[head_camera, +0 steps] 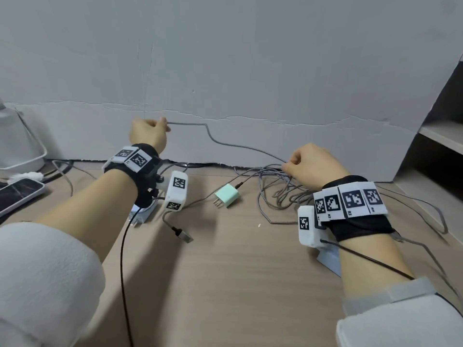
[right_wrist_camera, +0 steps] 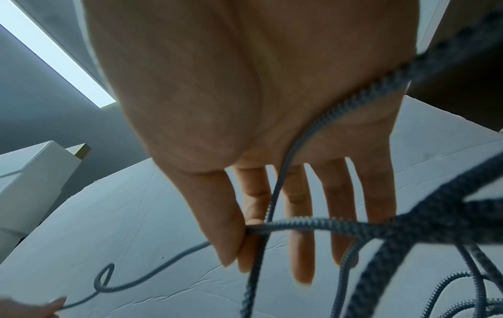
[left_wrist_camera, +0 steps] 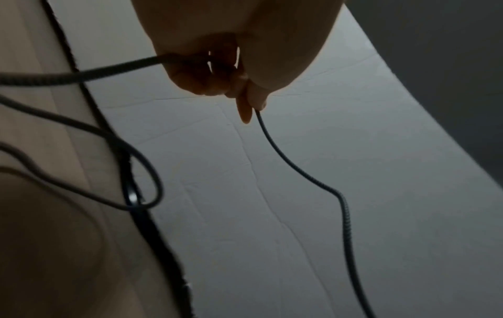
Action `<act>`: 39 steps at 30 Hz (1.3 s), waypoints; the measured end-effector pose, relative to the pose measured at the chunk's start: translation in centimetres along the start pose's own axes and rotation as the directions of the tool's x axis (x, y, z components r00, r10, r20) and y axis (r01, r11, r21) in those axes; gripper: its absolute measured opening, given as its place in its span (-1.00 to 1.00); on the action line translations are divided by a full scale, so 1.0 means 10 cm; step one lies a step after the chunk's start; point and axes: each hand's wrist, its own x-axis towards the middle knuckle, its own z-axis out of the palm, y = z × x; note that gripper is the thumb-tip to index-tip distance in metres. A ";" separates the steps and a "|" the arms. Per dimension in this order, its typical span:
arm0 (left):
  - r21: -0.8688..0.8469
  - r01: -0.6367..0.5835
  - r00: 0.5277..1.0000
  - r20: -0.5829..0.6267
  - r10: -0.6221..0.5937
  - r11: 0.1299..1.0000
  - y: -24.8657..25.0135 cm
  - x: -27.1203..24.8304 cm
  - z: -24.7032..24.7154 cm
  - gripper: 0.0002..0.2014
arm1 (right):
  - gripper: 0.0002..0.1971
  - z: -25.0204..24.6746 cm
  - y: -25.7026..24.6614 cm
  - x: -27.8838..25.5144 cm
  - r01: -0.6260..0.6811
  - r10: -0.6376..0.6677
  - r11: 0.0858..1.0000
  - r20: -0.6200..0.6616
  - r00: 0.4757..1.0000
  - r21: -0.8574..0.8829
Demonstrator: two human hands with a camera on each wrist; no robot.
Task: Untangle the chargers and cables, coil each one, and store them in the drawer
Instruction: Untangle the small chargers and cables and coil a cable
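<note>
A grey braided cable [head_camera: 220,141] stretches in the air between both hands, in front of the wall. My left hand [head_camera: 149,132] is raised at the left and pinches one end of it [left_wrist_camera: 261,120]. My right hand [head_camera: 304,162] pinches the same cable [right_wrist_camera: 275,226] between thumb and forefinger, its other fingers straight, just above a tangled heap of grey cables [head_camera: 280,189] on the desk. A mint-green charger plug [head_camera: 226,195] lies in the middle of the desk with a cable plugged in. A loose USB connector [head_camera: 184,235] lies nearer me.
A wooden desk [head_camera: 225,284] runs to a white wall. A phone [head_camera: 17,194] and a white lamp base [head_camera: 17,141] stand at the far left. Shelves [head_camera: 441,136] rise at the right. A white adapter [head_camera: 144,212] lies under my left wrist.
</note>
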 end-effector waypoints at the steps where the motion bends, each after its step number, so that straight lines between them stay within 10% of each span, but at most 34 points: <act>1: 0.054 0.030 0.999 0.032 -0.032 0.998 -0.03 0.01 0.02 -0.70 | -0.73 0.00 -0.01 0.00 0.010 -0.010 1.000 0.003 1.000 0.001; 5: 0.349 0.038 0.977 0.185 -0.108 0.936 0.04 -0.04 0.13 -0.62 | -0.76 0.03 -0.06 0.01 0.048 -0.046 0.998 -0.062 0.997 0.034; 7: 0.342 -0.180 0.971 0.212 0.111 0.922 0.21 -0.21 0.21 -0.48 | -0.77 0.03 -0.10 0.00 0.047 -0.044 0.998 -0.105 0.993 0.031; 10: 0.067 -0.630 0.716 0.435 0.546 0.773 0.62 -0.65 0.31 -0.52 | -0.81 0.02 -0.16 -0.02 0.076 -0.072 0.997 -0.158 0.985 0.021; 13: -0.004 -0.799 0.419 0.713 0.562 0.601 0.89 -1.01 0.42 -0.64 | -0.81 0.00 -0.23 -0.04 0.118 -0.109 0.993 -0.197 0.974 0.032; 17: 0.004 -0.816 0.383 0.753 0.535 0.578 0.96 -1.10 0.53 -0.74 | -0.79 -0.03 -0.23 -0.04 0.150 -0.139 0.988 -0.203 0.969 0.043; 20: -0.065 -0.807 0.426 0.625 0.654 0.587 0.96 -1.04 0.47 -0.76 | -0.72 -0.06 -0.19 -0.05 0.129 -0.117 0.990 -0.170 0.979 0.064; 24: -0.293 -0.616 0.613 0.404 0.679 0.731 1.01 -0.89 0.30 -0.79 | -0.88 -0.06 -0.15 -0.07 0.090 -0.086 0.994 -0.078 0.993 0.055; 31: -0.551 -0.206 0.959 0.049 0.278 0.808 0.99 -0.42 0.01 -0.68 | -0.85 -0.06 -0.08 -0.07 0.057 -0.057 0.998 0.054 0.997 0.002; 39: -0.423 0.055 0.986 -0.123 -0.117 0.905 0.54 -0.07 -0.04 -0.73 | -0.80 -0.05 0.01 -0.02 0.029 -0.029 1.000 0.031 0.999 -0.004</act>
